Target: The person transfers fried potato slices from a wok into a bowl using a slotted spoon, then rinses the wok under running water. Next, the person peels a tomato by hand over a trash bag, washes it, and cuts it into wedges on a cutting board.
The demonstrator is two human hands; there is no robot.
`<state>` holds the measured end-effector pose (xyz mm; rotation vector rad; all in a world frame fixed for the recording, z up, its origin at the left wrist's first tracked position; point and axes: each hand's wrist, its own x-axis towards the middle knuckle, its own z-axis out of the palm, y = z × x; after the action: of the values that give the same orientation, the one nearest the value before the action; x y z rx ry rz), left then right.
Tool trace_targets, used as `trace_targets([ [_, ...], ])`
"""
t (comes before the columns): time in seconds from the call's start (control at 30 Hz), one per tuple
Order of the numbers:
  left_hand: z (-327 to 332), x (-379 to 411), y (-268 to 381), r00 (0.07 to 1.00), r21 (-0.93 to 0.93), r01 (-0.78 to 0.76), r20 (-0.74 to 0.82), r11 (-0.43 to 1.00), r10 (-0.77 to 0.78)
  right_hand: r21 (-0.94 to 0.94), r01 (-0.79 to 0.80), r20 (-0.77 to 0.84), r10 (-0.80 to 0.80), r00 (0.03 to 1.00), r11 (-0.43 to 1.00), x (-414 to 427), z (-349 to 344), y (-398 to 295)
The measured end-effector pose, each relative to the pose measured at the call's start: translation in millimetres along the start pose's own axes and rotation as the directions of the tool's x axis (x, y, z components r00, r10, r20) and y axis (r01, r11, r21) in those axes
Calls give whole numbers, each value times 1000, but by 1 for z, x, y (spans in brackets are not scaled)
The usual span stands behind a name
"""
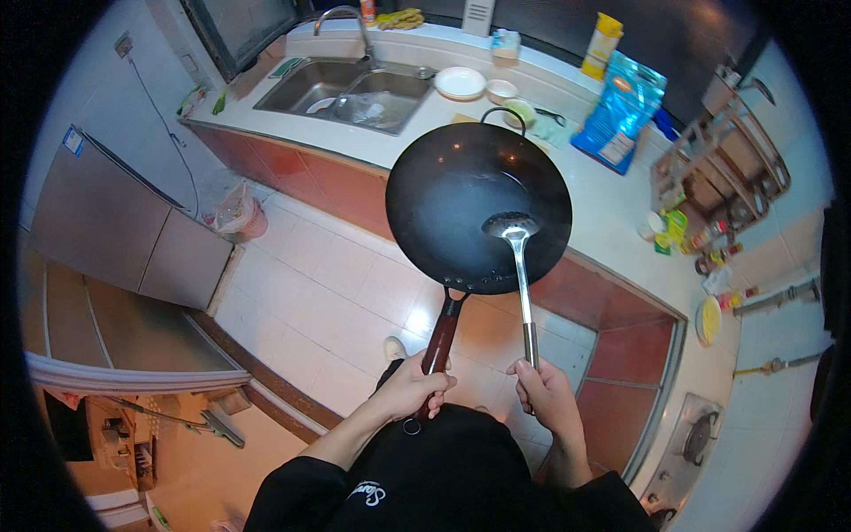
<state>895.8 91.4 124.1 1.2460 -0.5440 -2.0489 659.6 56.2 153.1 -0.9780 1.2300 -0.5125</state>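
Note:
My left hand (419,386) is closed around the dark wooden handle of a black wok (459,199), lifted in front of me and overlapping the counter's edge from this view. A metal ring hangs at the handle's end. In my right hand (546,392) is the handle of a metal ladle (524,272), whose bowl lies over the wok's inner surface, right of its centre. Small wet drops show along the wok's near rim. A wire loop stands on its far side.
Beyond the wok runs a white counter (592,199) with a double steel sink (346,93), stacked white plates (460,83) and a blue bag (619,113). A gas stove (688,445) is at lower right. A waste bin (247,216) stands by the fridge (126,219).

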Motion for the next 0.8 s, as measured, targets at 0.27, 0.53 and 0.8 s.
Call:
trace_targets([
  [0.27, -173, 5, 121, 992, -111, -54, -116, 992, 41, -94, -43, 125, 54, 991, 995, 157, 151, -95],
  [0.53, -335, 42, 245, 934, -133, -186, -331, 974, 133, -216, 45, 305, 24, 952, 975, 339, 280, -196],
  [0.8, -483, 87, 358, 902, -72, -154, -417, 985, 111, -383, 146, 480, 62, 875, 912, 496, 380, -286],
])
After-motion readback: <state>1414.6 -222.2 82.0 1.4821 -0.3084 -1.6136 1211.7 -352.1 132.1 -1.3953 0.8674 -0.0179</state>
